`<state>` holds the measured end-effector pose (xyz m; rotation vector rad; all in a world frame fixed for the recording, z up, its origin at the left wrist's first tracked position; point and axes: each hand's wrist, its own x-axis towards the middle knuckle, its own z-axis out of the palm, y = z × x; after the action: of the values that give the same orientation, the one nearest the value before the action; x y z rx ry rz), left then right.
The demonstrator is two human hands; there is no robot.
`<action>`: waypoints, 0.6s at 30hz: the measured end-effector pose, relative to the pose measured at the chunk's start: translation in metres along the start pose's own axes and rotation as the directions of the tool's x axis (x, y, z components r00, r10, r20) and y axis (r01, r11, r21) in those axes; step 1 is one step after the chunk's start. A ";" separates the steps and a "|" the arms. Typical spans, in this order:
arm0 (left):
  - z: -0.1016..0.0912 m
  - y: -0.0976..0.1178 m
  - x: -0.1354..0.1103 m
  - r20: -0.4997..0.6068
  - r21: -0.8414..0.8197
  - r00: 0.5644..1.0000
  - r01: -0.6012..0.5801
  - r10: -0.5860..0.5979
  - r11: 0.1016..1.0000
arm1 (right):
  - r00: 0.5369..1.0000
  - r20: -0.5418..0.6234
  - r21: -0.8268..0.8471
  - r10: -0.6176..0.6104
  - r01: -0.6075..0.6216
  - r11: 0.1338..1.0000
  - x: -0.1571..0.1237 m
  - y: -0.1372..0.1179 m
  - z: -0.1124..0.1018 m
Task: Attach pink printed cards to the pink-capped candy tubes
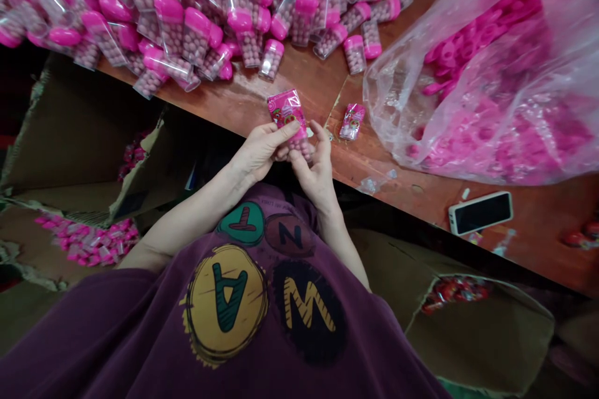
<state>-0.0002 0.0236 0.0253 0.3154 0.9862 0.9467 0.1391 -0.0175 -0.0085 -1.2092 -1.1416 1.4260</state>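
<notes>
Just above the table's front edge, both hands meet on one small clear candy container (304,148) filled with pink balls. A printed pink wrapper (285,106) covers its upper part and extends past its far end. My left hand (264,148) is closed, its thumb pressed on the wrapper. With thumb and fingers, my right hand (317,165) grips the container's lower end from the other side. To the right of my hands lies a smaller-looking wrapped candy container (352,121). An unwrapped container with a pink cap (271,59) stands out beyond my hands, nearest the wrapper.
A big pile of pink-capped candy containers (187,28) covers the table's far left. At right sits a clear plastic bag (397,100) of pink pieces, with a phone (482,213) before it. Open cardboard boxes (70,137) stand below the table edge, some holding wrapped pieces.
</notes>
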 end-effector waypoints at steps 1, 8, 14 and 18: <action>0.000 0.001 0.000 -0.002 0.002 1.000 -0.002 0.002 1.000 | 1.000 0.016 0.034 0.023 -0.024 0.999 -0.002 0.001 0.000; 0.000 -0.004 -0.005 -0.007 0.063 0.998 -0.055 0.056 0.996 | 0.995 -0.004 0.130 0.100 -0.099 0.987 -0.003 0.006 0.010; -0.003 -0.008 -0.009 0.017 0.075 0.998 -0.060 0.059 0.995 | 0.990 0.008 0.167 0.141 -0.140 0.976 -0.003 0.002 0.013; -0.007 -0.002 -0.008 0.074 0.050 0.997 -0.005 0.001 0.999 | 0.983 0.019 0.190 0.183 -0.183 0.965 -0.004 0.002 0.009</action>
<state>-0.0068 0.0152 0.0250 0.3918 0.9432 0.9077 0.1307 -0.0226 -0.0087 -1.2003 -0.8882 1.6353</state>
